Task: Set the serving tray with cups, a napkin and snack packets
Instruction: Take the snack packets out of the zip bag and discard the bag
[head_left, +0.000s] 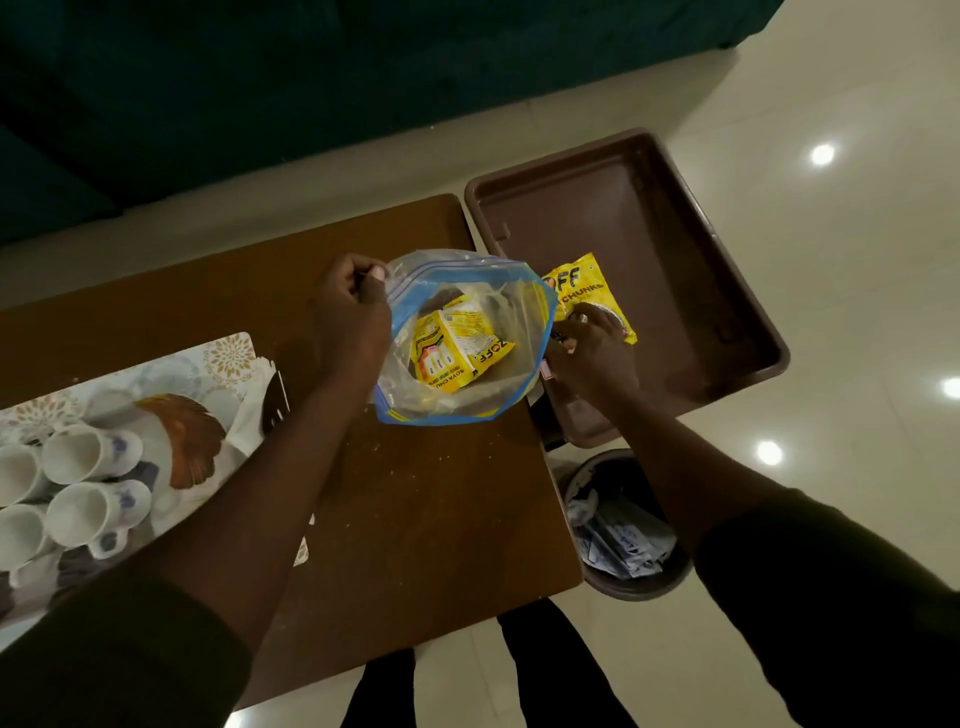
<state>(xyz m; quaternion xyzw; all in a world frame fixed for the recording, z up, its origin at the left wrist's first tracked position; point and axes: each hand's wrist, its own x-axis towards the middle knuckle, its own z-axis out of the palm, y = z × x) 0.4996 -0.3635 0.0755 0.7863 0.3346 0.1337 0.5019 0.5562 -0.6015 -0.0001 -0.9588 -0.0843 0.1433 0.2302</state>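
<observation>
Holding: the left hand (353, 306) pinches the near-left rim of a clear zip bag (462, 338), fingers closed on the plastic and keeping its mouth wide.
Right hand: the right hand (589, 348) rests curled on a yellow snack packet (584, 291), fingertips pressed to its lower edge; whether it truly grips the packet cannot be told.
Zip bag: it stands open between the two hands, blue-edged, on the brown table (415, 519).
Inside the bag: a second yellow packet (457, 345) lies at the bottom, printed side up, just right of the left hand.
Brown tray: the deep brown tray (675, 234) sits under and beyond the right hand, past the table's right end; the packet under that hand lies on the tray floor near its left wall.
Serving tray: a floral serving tray (218, 364) lies left of the left forearm, well apart from the right hand.
Cups: white cups (88, 452) with blue motifs lie on their sides on that tray, clustered at its near-left part.
Napkin: a pale cloth that may be the napkin (249, 410) shows at the serving tray's right edge, just beside the left forearm.
Bin: a round bin (623, 525) with crumpled wrappers stands on the floor below the right forearm.
</observation>
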